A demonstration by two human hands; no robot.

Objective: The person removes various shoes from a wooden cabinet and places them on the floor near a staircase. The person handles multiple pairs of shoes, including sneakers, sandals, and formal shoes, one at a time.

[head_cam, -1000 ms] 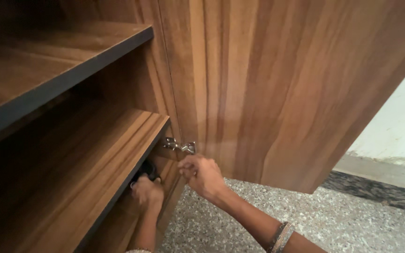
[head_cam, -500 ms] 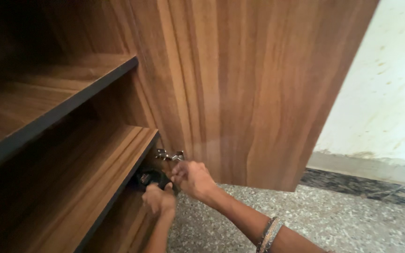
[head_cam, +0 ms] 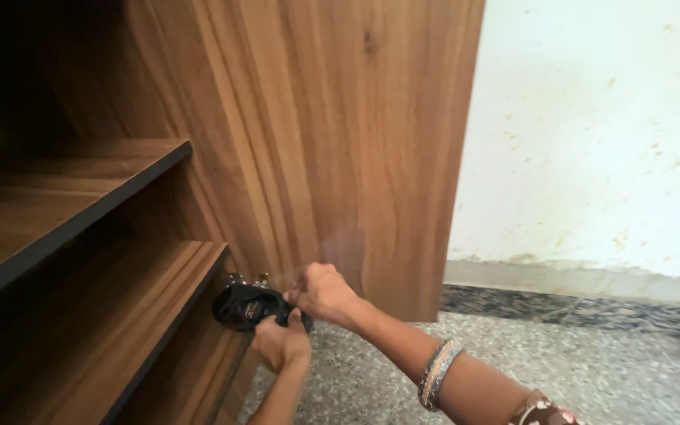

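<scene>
Cabinet door [head_cam: 340, 142]: a tall brown wood-grain panel standing open, filling the middle of the view; its lower edge hangs just above the floor.
Wall [head_cam: 592, 134]: pale and stained, on the right behind the door, with a lighter skirting strip along its foot.
Floor [head_cam: 592, 370]: speckled grey stone, lower right, with a dark band along the far edge under the wall.
Upper shelf [head_cam: 80, 197]: brown wood with a dark front edge, on the left, running back into shadow.
Lower shelf [head_cam: 159, 299]: same wood and dark edge, below and nearer; its right end stops just beside the hinge.
Right hand [head_cam: 323, 293]: reaches in from the lower right, resting at the foot of the door just right of the hinge; fingers curled together, though whether they pinch anything cannot be told.
Left hand [head_cam: 281, 345]: comes up from the bottom edge, just below the right hand, its fingers clamped on the handle of the black tool.
Black tool [head_cam: 247, 305]: a dark power tool, lying near the right end of the lower shelf, its upper side just under the hinge.
Bangles [head_cam: 436, 371]: silvery bands around the right wrist.
Hinge [head_cam: 247, 279]: small shiny metal piece at the door's lower left corner, partly hidden behind the tool.
</scene>
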